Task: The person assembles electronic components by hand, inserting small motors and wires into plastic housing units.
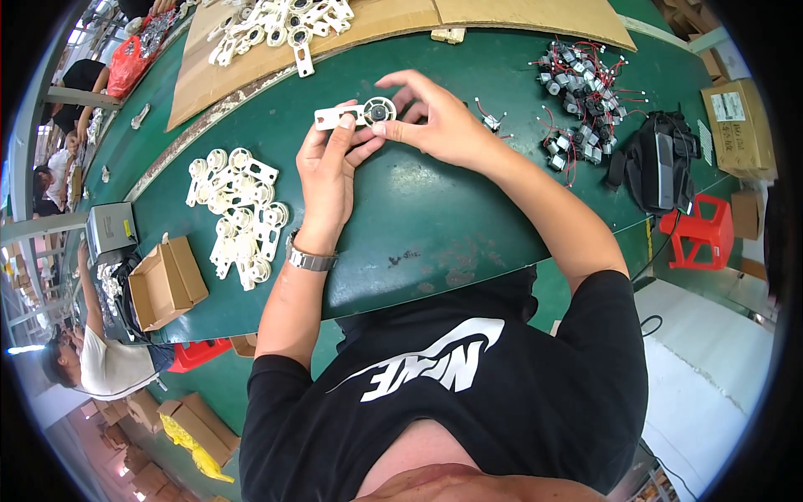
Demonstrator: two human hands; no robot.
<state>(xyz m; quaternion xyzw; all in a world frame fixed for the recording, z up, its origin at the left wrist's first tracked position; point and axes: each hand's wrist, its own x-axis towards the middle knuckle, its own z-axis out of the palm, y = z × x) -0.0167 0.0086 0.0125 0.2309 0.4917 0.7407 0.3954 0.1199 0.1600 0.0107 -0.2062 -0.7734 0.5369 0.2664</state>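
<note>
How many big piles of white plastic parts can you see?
2: the far pile on the cardboard, and the near pile on the green table, left of the left hand. Others may be hidden.

Green tabletop (427, 226); dark scrawl (404, 258) and worn patch (468, 261) seen toward near edge. Cardboard sheet (535, 18) laid along far edge; white plastic parts with black rings (299, 37) heaped on it toward its left. Pale block (449, 35) left at sheet's near side, kind unclear. Bare white plastic housings (240, 219) piled loosely toward left edge, many overlapping. Open cardboard box (186, 266) set at near left corner. Small motors with red wires (577, 92) bunched toward right edge, wires tangled; one motor (491, 123) placed apart, left of bunch. Black-and-grey bag-like item (657, 167) parked at right edge, exact kind not readable.
</note>
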